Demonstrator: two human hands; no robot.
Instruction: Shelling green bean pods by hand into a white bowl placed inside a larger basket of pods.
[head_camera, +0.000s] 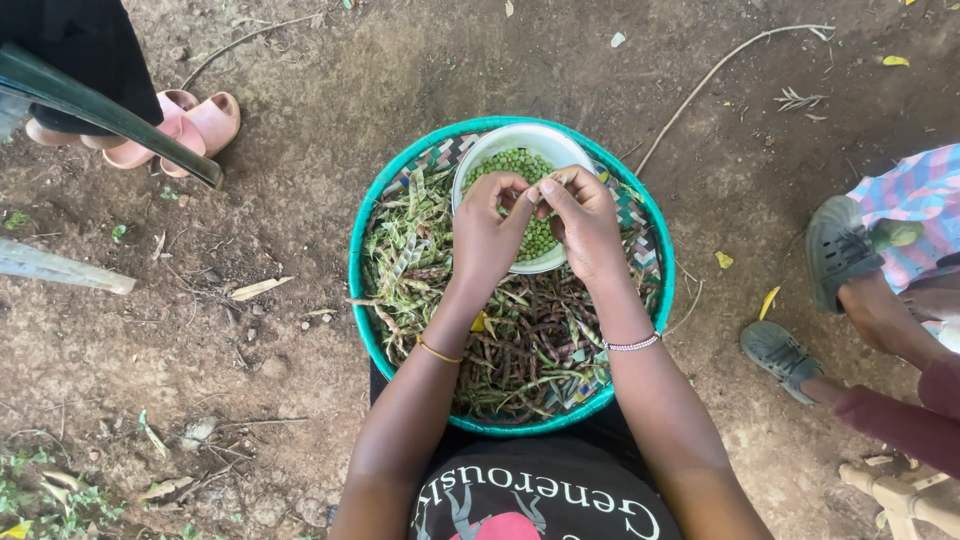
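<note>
My left hand (487, 232) and my right hand (585, 222) meet over a white bowl (520, 140) of green peas (512, 164). Both hands pinch one pea pod (546, 184) between the fingertips, just above the peas. The bowl rests at the far side of a round woven basket with a teal rim (357, 260). Green and dark pods (530, 345) fill the basket under my forearms. A thin yellow bangle is on my left wrist and a beaded band on my right.
Bare earth with twigs and dry leaves surrounds the basket. Pink sandals (190, 125) of another person stand at upper left beside a dark slanted bar (110, 115). At right, a person's feet in grey shoes (835, 250) and a checked cloth.
</note>
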